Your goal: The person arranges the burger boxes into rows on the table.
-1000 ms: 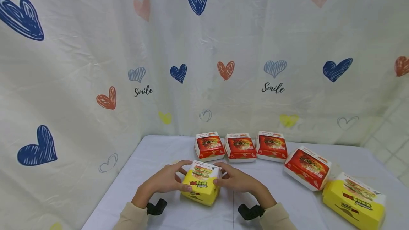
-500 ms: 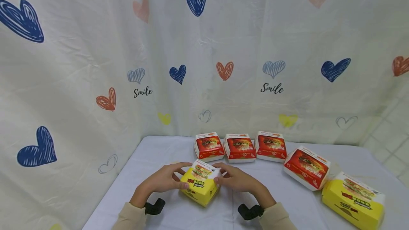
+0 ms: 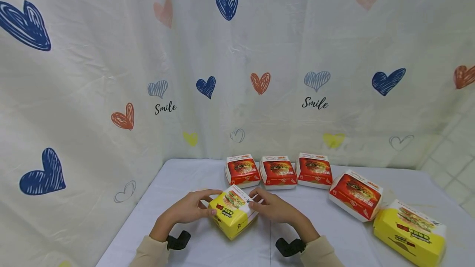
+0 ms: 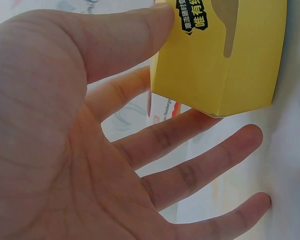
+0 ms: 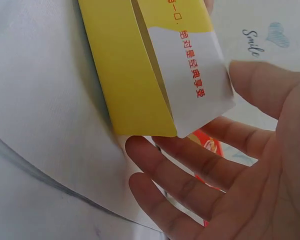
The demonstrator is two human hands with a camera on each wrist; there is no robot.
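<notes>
A yellow and white burger box [image 3: 231,213] sits on the white tablecloth between both hands, turned so one corner points toward me. My left hand [image 3: 187,208] holds its left corner, thumb on the near side and index finger behind. In the left wrist view the other fingers spread below the box's yellow end [image 4: 220,85]. My right hand [image 3: 276,207] holds the right corner. There the thumb [image 5: 257,82] touches the edge of the white lid, and fingers reach behind the box's yellow and white side [image 5: 135,75].
Three red and white burger boxes [image 3: 278,172] stand in a row at the back of the table [image 3: 178,172]. To the right lie another red box [image 3: 356,195] and a second yellow box [image 3: 410,232]. A heart-printed curtain [image 3: 230,52] hangs behind.
Between my hands, the yellow box has turned clockwise as seen from above, its near corner swinging toward me. Both hands stay at about the same place around it.
</notes>
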